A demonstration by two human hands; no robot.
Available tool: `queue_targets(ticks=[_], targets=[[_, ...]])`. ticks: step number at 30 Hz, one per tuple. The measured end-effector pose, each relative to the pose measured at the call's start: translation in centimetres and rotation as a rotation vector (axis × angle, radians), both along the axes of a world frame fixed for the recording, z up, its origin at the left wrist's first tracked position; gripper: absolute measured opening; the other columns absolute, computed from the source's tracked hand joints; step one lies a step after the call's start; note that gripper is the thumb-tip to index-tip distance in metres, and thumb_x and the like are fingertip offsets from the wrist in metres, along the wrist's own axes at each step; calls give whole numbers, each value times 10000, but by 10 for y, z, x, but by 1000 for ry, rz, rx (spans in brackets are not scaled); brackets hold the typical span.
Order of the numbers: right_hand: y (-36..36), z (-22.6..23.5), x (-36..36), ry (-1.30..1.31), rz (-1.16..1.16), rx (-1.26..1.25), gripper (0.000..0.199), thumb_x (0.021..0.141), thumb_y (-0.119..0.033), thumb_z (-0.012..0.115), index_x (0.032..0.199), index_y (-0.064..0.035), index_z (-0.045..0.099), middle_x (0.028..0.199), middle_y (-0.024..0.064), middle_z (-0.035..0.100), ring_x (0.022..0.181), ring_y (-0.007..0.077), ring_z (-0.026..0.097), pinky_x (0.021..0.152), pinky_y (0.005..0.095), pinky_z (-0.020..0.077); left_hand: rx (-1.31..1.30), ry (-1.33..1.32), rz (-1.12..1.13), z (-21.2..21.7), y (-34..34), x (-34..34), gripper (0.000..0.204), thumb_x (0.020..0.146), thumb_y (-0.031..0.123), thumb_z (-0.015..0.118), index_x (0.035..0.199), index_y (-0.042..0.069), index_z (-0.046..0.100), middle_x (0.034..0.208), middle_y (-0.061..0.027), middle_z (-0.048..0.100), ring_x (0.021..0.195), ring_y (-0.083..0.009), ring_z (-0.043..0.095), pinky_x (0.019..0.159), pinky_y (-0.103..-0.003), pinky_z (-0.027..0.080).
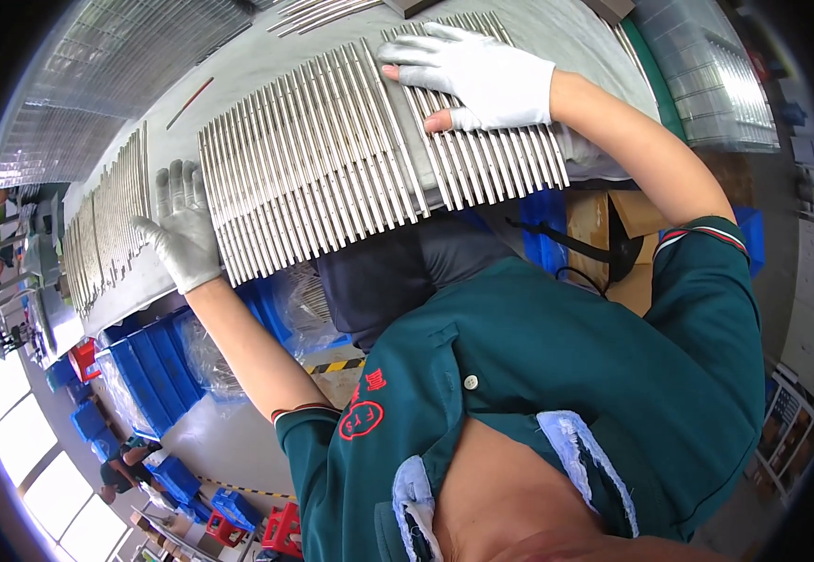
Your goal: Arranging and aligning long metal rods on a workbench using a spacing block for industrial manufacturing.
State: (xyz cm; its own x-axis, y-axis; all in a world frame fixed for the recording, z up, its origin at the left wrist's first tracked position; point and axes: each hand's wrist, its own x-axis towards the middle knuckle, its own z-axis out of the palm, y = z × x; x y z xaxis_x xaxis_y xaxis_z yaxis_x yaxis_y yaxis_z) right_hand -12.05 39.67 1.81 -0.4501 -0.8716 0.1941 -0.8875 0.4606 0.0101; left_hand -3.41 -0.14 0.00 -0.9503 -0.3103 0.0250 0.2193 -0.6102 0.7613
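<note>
Slim silvery metal rods [304,159] lie side by side in a broad row on a cloth-covered table. My left hand [185,229], in a grey-white glove, rests flat at the left end of this row, fingers stretched out and holding nothing. On a second, smaller group of metal rods [501,164] to the right, my right hand [482,80] lies palm down in a white glove, its fingers spread. Two bare fingertips poke out of that glove. A narrow gap separates the two groups. More metal rods [112,220] form another row left of my left hand.
A thin red-tipped stick [190,103] lies on the grey tablecloth [229,70]. Loose rods [318,14] are at the far edge. Clear ribbed plastic trays [135,66] stand far left. Blue bins [149,375] are below the table, and cardboard boxes [632,234] stand by my right arm.
</note>
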Motion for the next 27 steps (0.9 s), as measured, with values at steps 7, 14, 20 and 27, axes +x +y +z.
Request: queue_targets(ticks=[7,14,20,27], targets=[[3,-5,-2,-5,-11,17,695,890,-559,381,1379,-65,359,1438,124,330,1354,274,256,1129,401,156,-1591,7,29,38,87,11,405,940,272,500,1297,81,486,1324,-134,485,1265,-254,414,1060,-368,306],[0,-2,-2,33,2,36,847,817,-705,289,1392,-86,341,1433,147,323,1363,291,225,1133,404,165,-1947,533,-310,39,181,11,336,878,238,548,1178,84,550,1192,-109,560,1167,-305,482,1012,-466,315],[-3,-2,-1,-15,-13,29,863,808,-715,290,1396,-85,335,1439,146,316,1365,289,223,1138,397,142,-2056,499,-226,44,182,20,255,850,244,572,1040,81,621,1124,-87,593,1120,-286,506,990,-467,325],[2,-1,0,26,-5,-13,728,879,-596,361,1378,-66,358,1427,130,345,1342,287,278,1123,409,176,-727,-62,-895,67,186,80,277,907,175,548,1119,8,614,980,-71,666,833,-121,589,773,-263,464]])
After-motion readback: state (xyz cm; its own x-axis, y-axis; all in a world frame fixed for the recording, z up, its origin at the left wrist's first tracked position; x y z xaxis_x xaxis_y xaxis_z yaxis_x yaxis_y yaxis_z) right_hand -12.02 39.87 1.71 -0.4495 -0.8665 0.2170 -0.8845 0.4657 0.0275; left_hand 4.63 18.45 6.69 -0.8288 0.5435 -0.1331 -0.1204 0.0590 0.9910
